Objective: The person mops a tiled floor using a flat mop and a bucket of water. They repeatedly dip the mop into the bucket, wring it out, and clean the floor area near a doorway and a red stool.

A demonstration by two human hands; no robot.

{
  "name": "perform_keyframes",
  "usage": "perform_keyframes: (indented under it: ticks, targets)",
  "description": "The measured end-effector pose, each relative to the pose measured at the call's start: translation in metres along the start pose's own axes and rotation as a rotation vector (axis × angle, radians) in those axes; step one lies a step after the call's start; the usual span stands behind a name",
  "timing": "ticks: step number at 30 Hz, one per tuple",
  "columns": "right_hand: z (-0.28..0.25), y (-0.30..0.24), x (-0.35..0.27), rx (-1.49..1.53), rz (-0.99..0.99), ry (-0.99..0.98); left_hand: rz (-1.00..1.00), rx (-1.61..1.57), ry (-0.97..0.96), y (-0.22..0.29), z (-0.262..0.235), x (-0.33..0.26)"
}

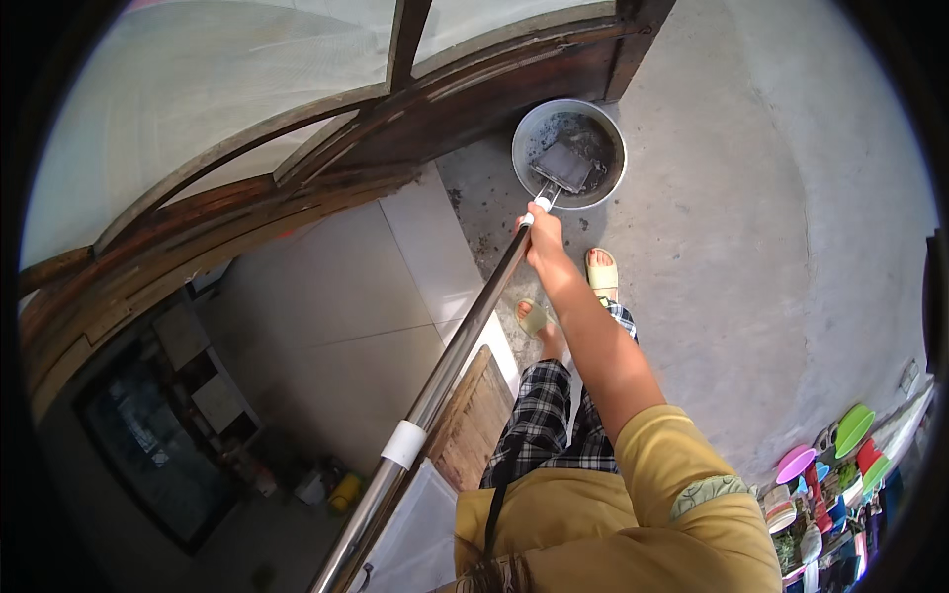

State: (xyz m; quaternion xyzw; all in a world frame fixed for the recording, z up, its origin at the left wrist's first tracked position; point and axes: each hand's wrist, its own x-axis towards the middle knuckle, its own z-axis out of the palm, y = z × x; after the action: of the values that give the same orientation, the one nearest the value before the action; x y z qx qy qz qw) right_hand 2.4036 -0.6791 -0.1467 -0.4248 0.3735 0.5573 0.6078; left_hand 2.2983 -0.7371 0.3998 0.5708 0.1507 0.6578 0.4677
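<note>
My right hand (542, 235) is wrapped around the lower part of a long metal mop pole (465, 341), close to a white collar. The pole runs down past my left side and out of the picture at the lower edge. At its far end, a flat rectangular mop head (563, 166) with a grey pad lies tilted inside a round metal basin (619, 178). Dark, murky water (593, 136) shows around the pad. The basin stands on the concrete floor just beyond my feet. My left hand is out of view.
An old wooden-framed glass door (395, 119) stands at the upper left, beside the basin. Grey floor tiles (326, 267) lie indoors on the left. My sandalled foot (601, 272) is near the basin. Colourful shoes and basins (835, 484) crowd the lower right. Dark splashes mark the concrete (712, 257).
</note>
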Motion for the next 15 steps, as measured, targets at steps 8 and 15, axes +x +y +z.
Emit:
perform_keyframes:
  ticks: [8, 15]
  targets:
    - [0.050, 0.010, -0.296, 0.268, 0.239, -0.231, 0.000, -0.062, -0.049, 0.003, 0.004, 0.000]
    - [0.044, 0.027, -0.237, 0.070, 0.134, -0.231, 0.019, -0.116, 0.051, -0.001, 0.003, 0.001]
